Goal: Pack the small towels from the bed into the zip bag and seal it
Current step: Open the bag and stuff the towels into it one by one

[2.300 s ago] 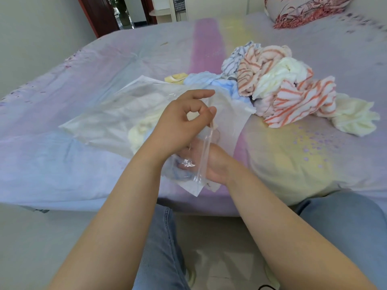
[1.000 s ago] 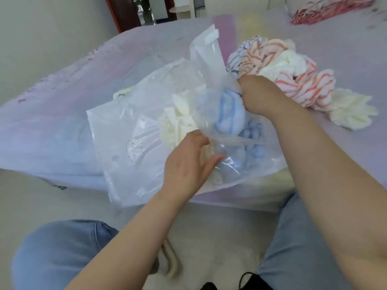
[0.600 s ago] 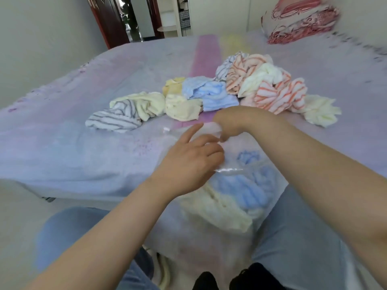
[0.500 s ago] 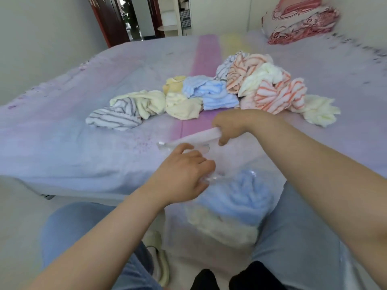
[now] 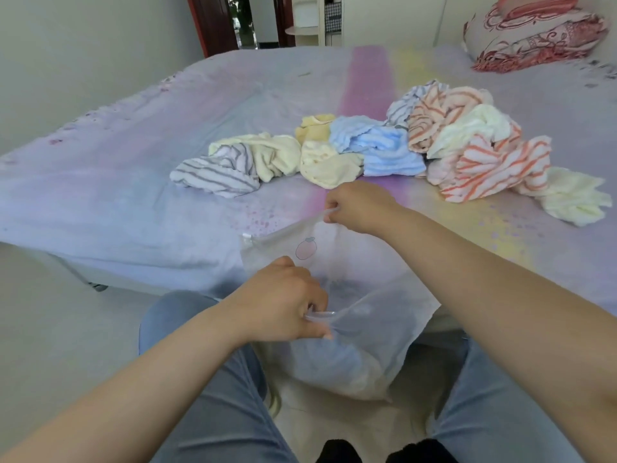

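Zip bag [image 5: 350, 329]: translucent, frosted plastic, hanging off near edge of bed [image 5: 117, 202], between the knees. Mouth held wide, stretched between two hands. Small pink fruit drawing [image 5: 306, 249] printed on far wall near the top. Zip strip visible along the upper rim as a clear ridge. Through the plastic, low in the bag: blurred pale blue and cream shapes, towels by colour, number unclear.

Left hand [image 5: 283, 305]: at near rim of bag, fingers [image 5: 317, 324] curled tight, pinching the rim strip. Right hand [image 5: 359, 207]: at far rim, above the bed surface, fingers closed in a fist-like pinch on the strip, pulled away from the left.

Beyond the bag, on bed: loose row of small towels, crumpled, touching or overlapping one another. From left: grey-striped towel [image 5: 217, 172]; pale yellow towel [image 5: 277, 155]; cream towel [image 5: 329, 165] with a deeper yellow one just behind; light blue towel [image 5: 384, 148]; heap of orange-striped towels [image 5: 494, 162] mixed with white and a blue-striped piece on top; cream-white towel [image 5: 574, 198] at far right end. All well clear of the bag mouth.

Bed sheet: pale lilac, pink band down the middle, yellow patch to right. Patterned red-and-pink pillow [image 5: 534, 31] at far right corner. Blue jeans [image 5: 213, 396] below, dark footwear at bottom edge.
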`<state>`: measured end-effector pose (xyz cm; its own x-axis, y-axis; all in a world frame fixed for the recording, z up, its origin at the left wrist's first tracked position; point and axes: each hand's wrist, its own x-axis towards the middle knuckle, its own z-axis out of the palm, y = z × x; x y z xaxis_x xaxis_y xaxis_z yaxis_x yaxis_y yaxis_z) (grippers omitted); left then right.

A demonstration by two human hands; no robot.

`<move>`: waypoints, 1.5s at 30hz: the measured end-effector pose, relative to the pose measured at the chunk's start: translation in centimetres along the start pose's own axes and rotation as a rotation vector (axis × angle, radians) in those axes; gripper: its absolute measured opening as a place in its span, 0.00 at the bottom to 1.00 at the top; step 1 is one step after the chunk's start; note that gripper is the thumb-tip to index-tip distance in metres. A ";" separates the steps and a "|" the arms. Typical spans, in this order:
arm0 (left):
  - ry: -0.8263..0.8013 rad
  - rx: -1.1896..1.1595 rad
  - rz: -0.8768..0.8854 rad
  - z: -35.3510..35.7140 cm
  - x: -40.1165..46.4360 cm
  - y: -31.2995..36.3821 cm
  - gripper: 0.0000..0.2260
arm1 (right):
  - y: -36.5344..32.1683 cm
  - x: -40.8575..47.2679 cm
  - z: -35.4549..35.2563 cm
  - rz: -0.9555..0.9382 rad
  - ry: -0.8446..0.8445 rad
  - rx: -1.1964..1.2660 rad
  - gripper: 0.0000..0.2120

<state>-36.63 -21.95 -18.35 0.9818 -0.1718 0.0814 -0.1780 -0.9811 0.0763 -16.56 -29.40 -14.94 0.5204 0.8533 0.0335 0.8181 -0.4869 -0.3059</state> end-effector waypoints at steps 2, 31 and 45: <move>0.031 -0.038 -0.028 -0.2 -0.5 -1.2 0.23 | -0.8 1.4 0.8 -0.005 0.012 0.018 0.05; 0.407 -0.853 -0.765 5.4 -6.8 -15.4 0.15 | -11.3 21.0 8.7 -0.039 0.134 0.141 0.32; 0.626 -1.236 -0.695 5.7 -7.2 -16.7 0.19 | -10.4 18.7 8.3 -0.079 -0.029 0.431 0.19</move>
<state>-40.38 -4.81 -25.87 0.7638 0.6437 0.0473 0.0334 -0.1126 0.9931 -17.37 -6.85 -19.03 0.4482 0.8927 0.0476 0.6751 -0.3031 -0.6725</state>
